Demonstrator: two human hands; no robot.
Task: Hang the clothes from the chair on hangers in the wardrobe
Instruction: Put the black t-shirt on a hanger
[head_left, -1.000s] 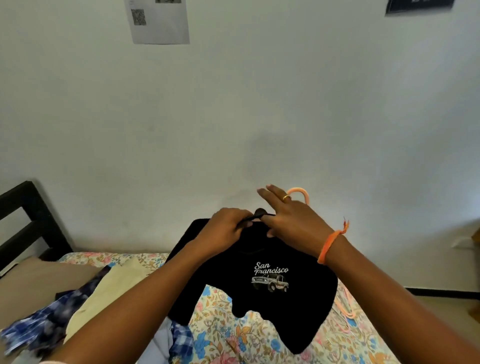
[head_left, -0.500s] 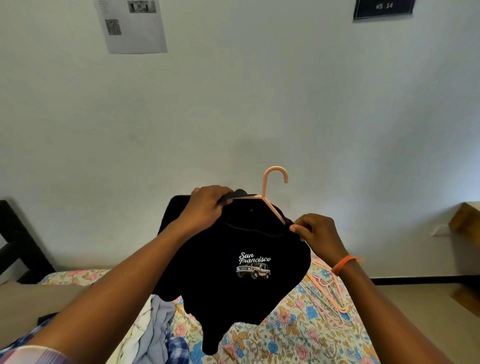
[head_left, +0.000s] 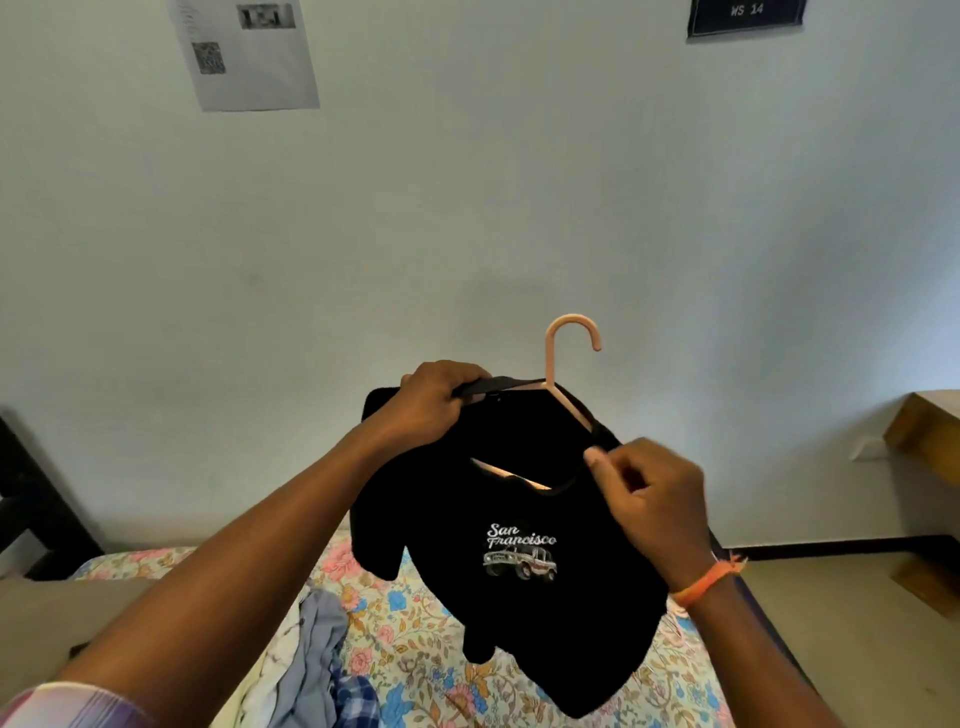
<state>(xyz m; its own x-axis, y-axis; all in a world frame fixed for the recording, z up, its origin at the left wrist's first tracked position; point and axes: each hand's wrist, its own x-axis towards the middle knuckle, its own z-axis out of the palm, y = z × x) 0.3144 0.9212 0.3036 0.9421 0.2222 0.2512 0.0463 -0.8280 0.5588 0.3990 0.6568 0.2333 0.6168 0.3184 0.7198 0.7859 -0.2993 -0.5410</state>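
The person is holding a black T-shirt (head_left: 524, 561) up over the bed (head_left: 415, 639), in the middle of the scene, and dressing it onto a pink hanger (head_left: 558, 384). The left hand (head_left: 431, 402) is clenching the shirt's left shoulder together with the hanger arm; the right hand (head_left: 649, 499) is pinching the collar edge at the right shoulder, its fingers curled on the fabric. The shirt is looking light, soft and limp, so it is likely to slide off a smooth, stiff hanger unless both shoulders are seated. For carrying, the hook looks the best hold. More clothes (head_left: 311, 654) are lying on the near left of the bed.
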